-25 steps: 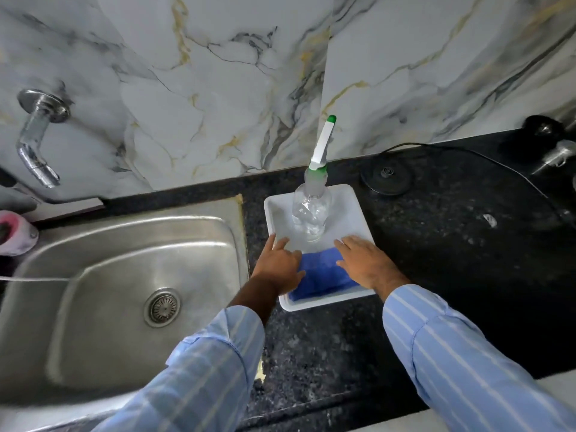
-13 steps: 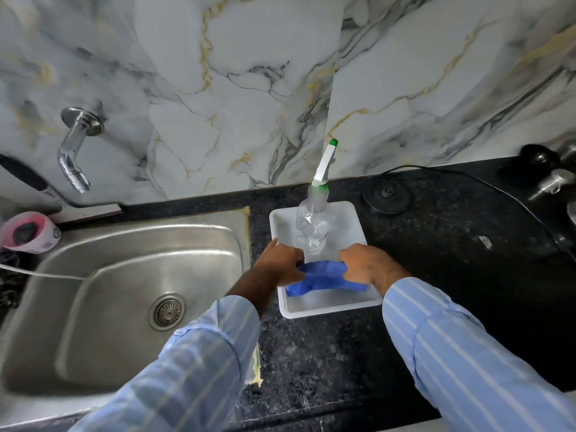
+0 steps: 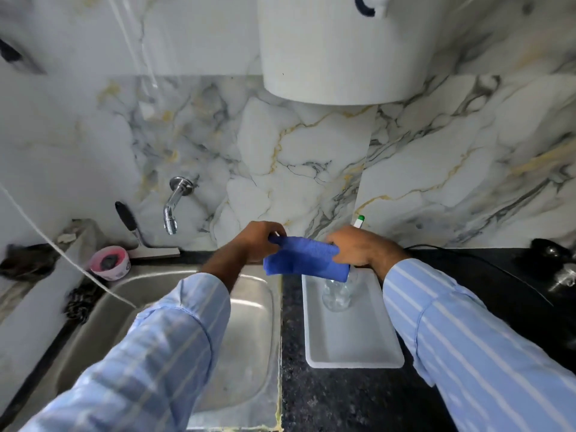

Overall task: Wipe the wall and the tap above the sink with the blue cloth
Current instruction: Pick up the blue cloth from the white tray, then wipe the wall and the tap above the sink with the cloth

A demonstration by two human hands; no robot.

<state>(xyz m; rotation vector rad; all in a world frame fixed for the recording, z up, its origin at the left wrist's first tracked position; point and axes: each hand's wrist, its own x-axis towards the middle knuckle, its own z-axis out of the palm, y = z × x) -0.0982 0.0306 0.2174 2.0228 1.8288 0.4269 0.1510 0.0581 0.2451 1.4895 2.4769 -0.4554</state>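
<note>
I hold the folded blue cloth (image 3: 304,258) in the air between both hands, above the gap between sink and tray. My left hand (image 3: 260,241) grips its left end and my right hand (image 3: 358,247) grips its right end. The chrome tap (image 3: 174,204) sticks out of the marble wall (image 3: 280,145) up and to the left of the cloth. The steel sink (image 3: 249,322) lies below my left arm.
A white tray (image 3: 349,341) on the black counter (image 3: 336,397) holds a clear spray bottle (image 3: 338,294) with a green-tipped nozzle. A pink tub (image 3: 109,263) and a black-handled squeegee (image 3: 134,229) stand behind the sink. A white appliance (image 3: 339,48) hangs above.
Both hands lifted the blue cloth off the tray and raised it toward the wall. My view tilted upward, so the white appliance came into sight.
</note>
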